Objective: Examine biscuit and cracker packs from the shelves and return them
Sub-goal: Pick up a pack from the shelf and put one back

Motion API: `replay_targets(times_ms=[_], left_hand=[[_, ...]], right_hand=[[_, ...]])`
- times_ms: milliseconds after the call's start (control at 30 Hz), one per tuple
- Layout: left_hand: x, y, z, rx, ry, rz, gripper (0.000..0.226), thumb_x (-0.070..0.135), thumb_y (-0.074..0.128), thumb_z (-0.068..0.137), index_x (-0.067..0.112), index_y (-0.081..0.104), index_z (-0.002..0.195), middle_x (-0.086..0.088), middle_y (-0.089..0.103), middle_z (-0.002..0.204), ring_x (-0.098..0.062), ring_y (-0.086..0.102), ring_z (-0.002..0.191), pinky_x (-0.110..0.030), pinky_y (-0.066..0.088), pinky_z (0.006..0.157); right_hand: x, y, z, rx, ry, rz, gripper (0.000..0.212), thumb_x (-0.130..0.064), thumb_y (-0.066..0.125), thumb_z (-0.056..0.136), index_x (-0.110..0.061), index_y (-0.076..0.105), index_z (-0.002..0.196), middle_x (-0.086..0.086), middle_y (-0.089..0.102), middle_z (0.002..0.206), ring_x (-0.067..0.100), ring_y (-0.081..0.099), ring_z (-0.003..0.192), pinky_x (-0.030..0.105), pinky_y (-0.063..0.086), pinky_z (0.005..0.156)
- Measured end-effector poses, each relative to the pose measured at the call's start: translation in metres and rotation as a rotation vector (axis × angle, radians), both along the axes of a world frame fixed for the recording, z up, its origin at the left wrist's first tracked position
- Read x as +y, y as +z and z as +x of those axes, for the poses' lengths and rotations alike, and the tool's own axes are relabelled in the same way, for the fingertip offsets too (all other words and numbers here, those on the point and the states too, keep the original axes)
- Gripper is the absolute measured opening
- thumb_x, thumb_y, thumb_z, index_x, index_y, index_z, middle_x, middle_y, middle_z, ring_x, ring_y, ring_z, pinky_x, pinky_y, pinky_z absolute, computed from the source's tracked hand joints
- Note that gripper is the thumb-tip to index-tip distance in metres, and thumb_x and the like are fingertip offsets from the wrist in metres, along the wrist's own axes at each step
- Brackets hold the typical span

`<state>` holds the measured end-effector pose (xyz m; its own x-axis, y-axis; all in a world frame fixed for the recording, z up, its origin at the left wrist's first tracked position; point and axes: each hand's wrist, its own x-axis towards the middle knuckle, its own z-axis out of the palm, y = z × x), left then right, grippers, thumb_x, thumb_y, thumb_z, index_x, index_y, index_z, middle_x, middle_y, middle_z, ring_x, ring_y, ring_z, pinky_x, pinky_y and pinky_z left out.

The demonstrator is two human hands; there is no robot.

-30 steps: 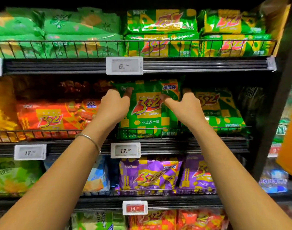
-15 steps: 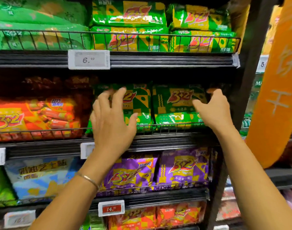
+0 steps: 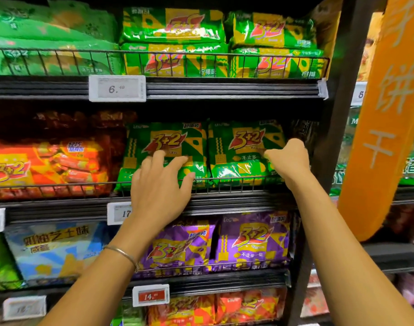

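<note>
The left green pack (image 3: 168, 140) and the right green pack (image 3: 245, 142), both marked 3+2, stand side by side on the middle shelf (image 3: 236, 204), leaning back behind its wire rail (image 3: 239, 178). The left grip (image 3: 161, 184) is spread wide, its straight fingers (image 3: 157, 158) laid flat on the front of the left green pack and its thumb down by the rail; it has hold of nothing. The right grip (image 3: 289, 161) sits at the right edge of the right green pack, thumb lying on the pack's front, the other fingers curled out of sight, so I cannot tell whether it has closed on the pack. A thin bracelet (image 3: 123, 252) circles the left wrist. Left of the green packs lie orange packs (image 3: 48, 165). The upper shelf carries more green packs (image 3: 175, 27) above a price tag (image 3: 117, 88) reading 6.49, and purple packs (image 3: 253, 241) stand on the shelf below. An orange banner (image 3: 385, 114) hangs to the right.
</note>
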<state>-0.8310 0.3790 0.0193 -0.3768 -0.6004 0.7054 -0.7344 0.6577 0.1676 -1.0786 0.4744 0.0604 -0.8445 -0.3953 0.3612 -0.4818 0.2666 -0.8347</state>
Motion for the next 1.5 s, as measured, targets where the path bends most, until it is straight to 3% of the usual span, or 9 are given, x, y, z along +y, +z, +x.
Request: replay_targets(times_ms=[233, 567, 667, 900, 1033, 1133, 1267, 1400, 1500], left_hand=[[-0.003, -0.003, 0.001, 0.021, -0.018, 0.027, 0.050, 0.054, 0.054, 0.099, 0.034, 0.057, 0.145, -0.009, 0.052, 0.140, -0.032, 0.048, 0.130, -0.050, 0.042, 0.102], [-0.004, 0.002, -0.008, 0.055, -0.014, 0.085, 0.052, 0.063, 0.054, 0.096, 0.040, 0.052, 0.142, -0.007, 0.050, 0.133, -0.036, 0.046, 0.128, -0.054, 0.035, 0.109], [-0.006, 0.003, -0.015, 0.015, 0.004, 0.103, 0.056, 0.067, 0.049, 0.095, 0.041, 0.048, 0.145, -0.010, 0.046, 0.136, -0.040, 0.042, 0.131, -0.058, 0.032, 0.112], [0.004, 0.000, -0.034, -0.023, -0.047, 0.078, 0.074, 0.081, 0.038, 0.090, 0.038, 0.045, 0.149, -0.011, 0.047, 0.141, -0.045, 0.036, 0.138, -0.073, 0.011, 0.118], [0.014, -0.003, -0.050, -0.041, -0.137, 0.019, 0.079, 0.082, 0.024, 0.085, 0.040, 0.043, 0.150, -0.003, 0.053, 0.142, -0.035, 0.041, 0.137, -0.074, 0.006, 0.119], [0.018, -0.007, -0.061, -0.059, -0.146, 0.032, 0.076, 0.080, 0.026, 0.087, 0.042, 0.040, 0.151, -0.004, 0.051, 0.149, -0.040, 0.038, 0.141, -0.074, 0.004, 0.120], [0.020, -0.011, -0.065, -0.051, -0.124, 0.029, 0.081, 0.079, 0.025, 0.089, 0.035, 0.037, 0.155, -0.006, 0.053, 0.148, -0.041, 0.040, 0.141, -0.070, 0.005, 0.122], [0.018, -0.012, -0.065, 0.086, -0.177, 0.035, 0.080, 0.076, 0.029, 0.095, 0.027, 0.032, 0.157, -0.001, 0.054, 0.145, -0.031, 0.041, 0.142, -0.062, 0.006, 0.126], [0.025, -0.010, -0.061, 0.445, -0.526, 0.202, 0.071, 0.062, 0.039, 0.099, 0.028, 0.032, 0.161, 0.011, 0.045, 0.158, -0.013, 0.033, 0.152, -0.043, 0.011, 0.131]], right_hand=[[-0.004, -0.010, 0.001, -0.031, -0.037, -0.295, 0.048, -0.013, 0.065, 0.091, -0.012, 0.059, 0.138, 0.011, 0.063, 0.134, 0.034, 0.063, 0.122, 0.055, 0.056, 0.099], [-0.006, 0.008, 0.005, 0.024, -0.006, -0.486, 0.024, -0.011, 0.063, 0.080, -0.028, 0.074, 0.094, 0.004, 0.074, 0.105, 0.027, 0.065, 0.113, 0.040, 0.058, 0.091], [0.007, 0.026, 0.001, 0.156, 0.134, -0.470, 0.031, -0.021, 0.066, 0.078, -0.030, 0.079, 0.104, -0.013, 0.075, 0.092, 0.002, 0.069, 0.090, 0.026, 0.059, 0.081], [0.023, 0.026, -0.015, -0.085, 0.464, -0.336, 0.085, -0.025, 0.091, 0.071, -0.006, 0.053, 0.145, 0.009, 0.063, 0.138, 0.024, 0.058, 0.129, 0.045, 0.041, 0.115], [0.026, 0.029, -0.020, -0.156, 0.463, -0.184, 0.098, -0.038, 0.087, 0.078, -0.004, 0.036, 0.155, 0.012, 0.044, 0.158, 0.029, 0.043, 0.141, 0.047, 0.036, 0.112], [0.026, 0.026, -0.019, -0.075, 0.428, -0.079, 0.090, -0.037, 0.085, 0.084, -0.012, 0.037, 0.155, 0.009, 0.055, 0.146, 0.024, 0.058, 0.124, 0.040, 0.048, 0.097], [0.022, 0.027, -0.011, -0.204, 0.353, -0.343, 0.067, -0.032, 0.080, 0.089, -0.009, 0.046, 0.142, 0.015, 0.064, 0.131, 0.024, 0.073, 0.093, 0.034, 0.060, 0.055], [0.030, 0.031, -0.002, -0.315, 0.385, -0.576, 0.032, -0.037, 0.074, 0.093, -0.018, 0.057, 0.112, 0.000, 0.075, 0.096, 0.018, 0.077, 0.078, 0.033, 0.058, 0.050], [0.041, 0.023, 0.007, -0.414, 0.500, -0.625, 0.017, -0.039, 0.068, 0.097, -0.023, 0.066, 0.096, -0.006, 0.077, 0.081, 0.012, 0.077, 0.072, 0.035, 0.060, 0.052]])
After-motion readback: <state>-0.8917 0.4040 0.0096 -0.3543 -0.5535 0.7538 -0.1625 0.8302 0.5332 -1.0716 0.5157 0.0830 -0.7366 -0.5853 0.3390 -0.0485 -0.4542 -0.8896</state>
